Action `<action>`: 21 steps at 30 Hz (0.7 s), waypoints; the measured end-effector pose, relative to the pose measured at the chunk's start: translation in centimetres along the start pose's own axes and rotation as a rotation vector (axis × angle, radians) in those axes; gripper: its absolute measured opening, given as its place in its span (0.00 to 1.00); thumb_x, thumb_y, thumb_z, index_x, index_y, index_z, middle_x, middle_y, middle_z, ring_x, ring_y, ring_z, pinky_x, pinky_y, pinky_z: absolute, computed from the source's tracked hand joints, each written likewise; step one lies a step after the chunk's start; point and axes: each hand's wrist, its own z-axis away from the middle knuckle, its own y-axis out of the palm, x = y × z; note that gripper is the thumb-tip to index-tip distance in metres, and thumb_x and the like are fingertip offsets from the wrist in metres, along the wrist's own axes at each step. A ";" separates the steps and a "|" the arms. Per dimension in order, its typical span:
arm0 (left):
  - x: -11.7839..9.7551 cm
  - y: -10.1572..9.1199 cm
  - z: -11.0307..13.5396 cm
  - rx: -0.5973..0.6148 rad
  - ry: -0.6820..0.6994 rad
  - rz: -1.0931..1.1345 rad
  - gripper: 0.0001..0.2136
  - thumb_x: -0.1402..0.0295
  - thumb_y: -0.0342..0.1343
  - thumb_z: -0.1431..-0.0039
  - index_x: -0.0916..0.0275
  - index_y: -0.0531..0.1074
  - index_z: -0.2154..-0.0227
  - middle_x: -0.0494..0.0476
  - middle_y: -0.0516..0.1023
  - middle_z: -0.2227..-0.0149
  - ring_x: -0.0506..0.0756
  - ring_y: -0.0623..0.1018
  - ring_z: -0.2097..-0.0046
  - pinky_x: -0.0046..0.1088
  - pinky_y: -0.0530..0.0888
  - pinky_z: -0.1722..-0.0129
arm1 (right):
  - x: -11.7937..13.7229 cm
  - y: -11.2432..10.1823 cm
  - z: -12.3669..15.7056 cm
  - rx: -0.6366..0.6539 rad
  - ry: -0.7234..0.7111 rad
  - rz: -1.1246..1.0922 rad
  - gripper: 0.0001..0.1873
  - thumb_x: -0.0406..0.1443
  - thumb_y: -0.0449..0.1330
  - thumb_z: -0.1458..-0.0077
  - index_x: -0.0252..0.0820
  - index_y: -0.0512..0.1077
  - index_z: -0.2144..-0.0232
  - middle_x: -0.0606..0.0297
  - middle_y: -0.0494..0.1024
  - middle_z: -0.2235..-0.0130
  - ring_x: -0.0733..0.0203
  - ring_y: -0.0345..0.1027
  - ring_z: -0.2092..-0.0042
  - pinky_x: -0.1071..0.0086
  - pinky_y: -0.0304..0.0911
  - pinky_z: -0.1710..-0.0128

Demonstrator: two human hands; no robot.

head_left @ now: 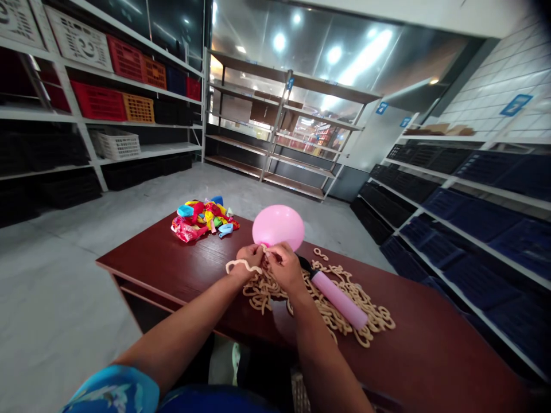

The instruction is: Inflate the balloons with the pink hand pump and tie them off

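Observation:
An inflated pink balloon [278,225] stands just beyond my hands, its neck turned toward me. My left hand [248,257] is closed at the neck, fingers pinched around it. My right hand [284,265] pinches at the same spot, where the end of a beige wavy cord [243,263] shows between the fingertips. That cord trails back across my left wrist. Exactly how cord and neck cross is hidden by the fingers. Beneath and right of my hands lies a heap of similar beige cords [359,298]. A pink hand pump [340,298] with a black end rests on it.
Uninflated colourful balloons [202,218] are piled at the far left of the dark red table [155,261]. One short cord [321,254] lies apart from the heap. Shelves with crates [129,57] stand left, more racks [473,201] right, and a metal rack [275,132] behind.

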 end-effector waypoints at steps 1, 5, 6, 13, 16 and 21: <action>-0.1 0.1 0.1 -0.009 0.023 -0.038 0.15 0.59 0.47 0.48 0.64 0.71 0.79 0.50 0.66 0.82 0.49 0.64 0.77 0.24 0.58 0.78 | -0.1 0.2 0.0 -0.031 0.025 -0.016 0.09 0.38 0.54 0.48 0.44 0.74 0.69 0.62 0.73 0.67 0.62 0.66 0.66 0.69 0.62 0.64; -0.6 0.1 0.3 -0.011 0.049 -0.160 0.16 0.59 0.45 0.47 0.65 0.73 0.76 0.52 0.69 0.80 0.49 0.67 0.75 0.23 0.60 0.76 | -0.5 0.9 0.1 -0.093 0.205 -0.157 0.10 0.41 0.56 0.51 0.42 0.72 0.70 0.64 0.75 0.70 0.63 0.67 0.69 0.70 0.63 0.68; -0.6 0.1 0.3 -0.014 0.037 -0.180 0.16 0.59 0.45 0.47 0.65 0.74 0.74 0.52 0.71 0.79 0.50 0.68 0.74 0.23 0.61 0.76 | -0.6 1.1 0.2 -0.102 0.247 -0.200 0.11 0.42 0.57 0.52 0.41 0.72 0.69 0.65 0.75 0.70 0.63 0.67 0.70 0.70 0.63 0.69; -0.4 -0.1 0.4 0.005 0.030 -0.142 0.17 0.58 0.45 0.47 0.65 0.75 0.72 0.53 0.72 0.77 0.50 0.69 0.74 0.23 0.62 0.75 | -0.7 1.1 0.6 -0.050 0.231 -0.254 0.11 0.43 0.55 0.50 0.42 0.71 0.70 0.64 0.75 0.69 0.61 0.68 0.67 0.69 0.63 0.65; -0.4 -0.1 0.6 0.009 0.052 -0.135 0.17 0.58 0.45 0.46 0.65 0.74 0.73 0.53 0.72 0.78 0.50 0.69 0.74 0.23 0.62 0.76 | -0.8 1.2 0.5 -0.039 0.181 -0.239 0.10 0.42 0.54 0.49 0.42 0.70 0.71 0.64 0.74 0.67 0.61 0.67 0.65 0.69 0.63 0.65; -0.4 0.0 0.9 0.030 0.061 -0.187 0.16 0.61 0.45 0.46 0.65 0.73 0.75 0.52 0.70 0.80 0.49 0.67 0.76 0.23 0.61 0.76 | -0.7 1.3 0.3 -0.063 0.363 -0.352 0.13 0.45 0.59 0.54 0.42 0.69 0.70 0.66 0.73 0.72 0.63 0.67 0.71 0.70 0.63 0.71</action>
